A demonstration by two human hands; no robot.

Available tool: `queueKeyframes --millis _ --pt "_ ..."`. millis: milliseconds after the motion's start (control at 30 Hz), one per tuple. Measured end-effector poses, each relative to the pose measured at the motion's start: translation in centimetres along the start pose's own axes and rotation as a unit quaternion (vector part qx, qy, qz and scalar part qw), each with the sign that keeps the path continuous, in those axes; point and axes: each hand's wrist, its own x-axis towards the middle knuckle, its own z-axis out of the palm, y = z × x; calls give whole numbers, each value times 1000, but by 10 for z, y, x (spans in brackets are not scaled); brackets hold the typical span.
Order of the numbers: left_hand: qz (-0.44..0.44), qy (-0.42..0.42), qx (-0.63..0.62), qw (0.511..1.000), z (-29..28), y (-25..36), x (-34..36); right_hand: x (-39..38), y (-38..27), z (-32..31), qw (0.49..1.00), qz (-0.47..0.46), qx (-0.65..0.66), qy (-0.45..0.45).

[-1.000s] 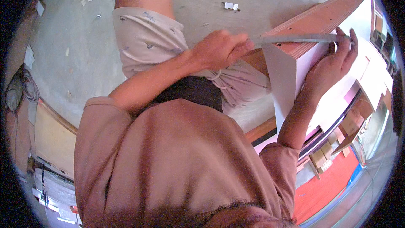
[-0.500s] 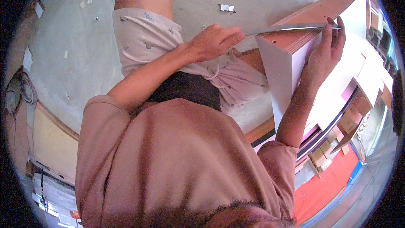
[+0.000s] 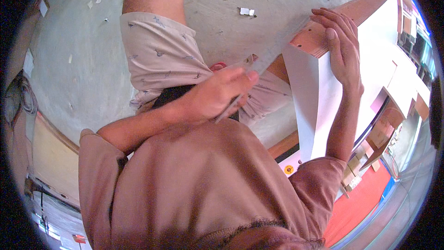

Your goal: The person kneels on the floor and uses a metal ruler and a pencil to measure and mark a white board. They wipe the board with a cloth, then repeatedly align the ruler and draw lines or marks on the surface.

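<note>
My left hand [image 3: 222,93] is closed round a long flat metal strip [image 3: 277,48], which is smeared by motion. The strip slants up and right from my fist toward the near end of the panel's brown edge; whether it touches is unclear. A narrow piece juts below the fist toward my shirt. My right hand [image 3: 341,46] lies with fingers stretched over the brown layered edge [image 3: 365,8] of a white-faced panel [image 3: 303,88]. Small dark holes dot that edge near my fingers. The panel leans beside my right forearm.
Scraps of white paper [image 3: 246,11] lie on the grey concrete floor [image 3: 222,28]. Coiled cable [image 3: 28,97] hangs at the far left. On the right are cardboard boxes [image 3: 384,127] and a red sheet [image 3: 360,203]. A small yellow disc [image 3: 289,170] shows below the panel.
My left hand has drawn back down toward my body, with the strip turned steeper. My right hand has let go of the strip's far end and now lies on the panel's edge.
</note>
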Motion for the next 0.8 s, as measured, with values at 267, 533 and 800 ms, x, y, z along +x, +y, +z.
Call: queueKeyframes --millis 267,533,800 --pt "-9 -7 -105 994 45 14 -14 11 5 -14 985 -84 -3 -153" --pt "-40 -6 -244 969 60 22 -21 14 8 -11 983 -103 34 -146" --pt "-111 17 -272 956 78 46 -25 12 12 -8 983 -89 59 -147"
